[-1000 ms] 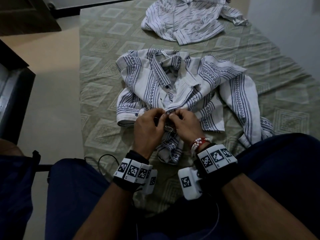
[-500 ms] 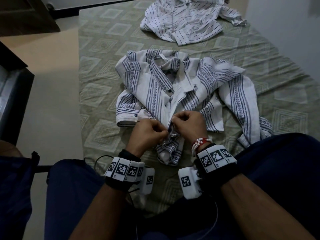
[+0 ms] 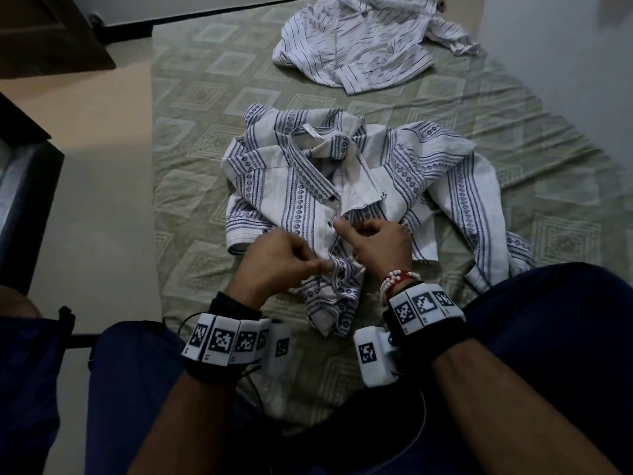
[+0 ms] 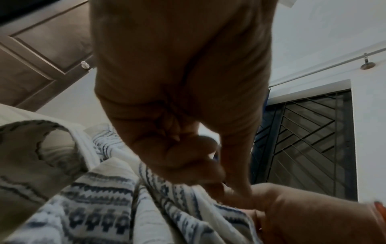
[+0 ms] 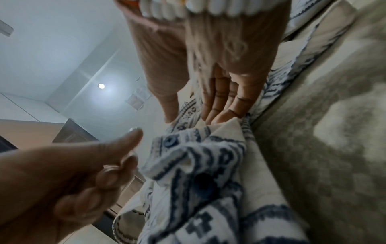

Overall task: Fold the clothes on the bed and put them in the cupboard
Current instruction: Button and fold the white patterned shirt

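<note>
Our left hand (image 3: 279, 260) and right hand (image 3: 378, 246) pinch the front placket of the white blue-patterned cotton shirt (image 3: 298, 190) lying on the green bed sheet (image 3: 191, 108); we judge a tug could misalign the plackets.

Left hand (image 4: 183, 102) with curled fingers, seemingly pinching the patterned shirt (image 4: 100, 206), beside the right hand (image 4: 309, 213).

bed (image 3: 191, 138), patterned shirt (image 3: 298, 186), striped shirt (image 3: 356, 49)

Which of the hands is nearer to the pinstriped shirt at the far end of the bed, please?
Right. The right hand lies slightly nearer the pinstriped shirt; the left hand sits farther back.
</note>
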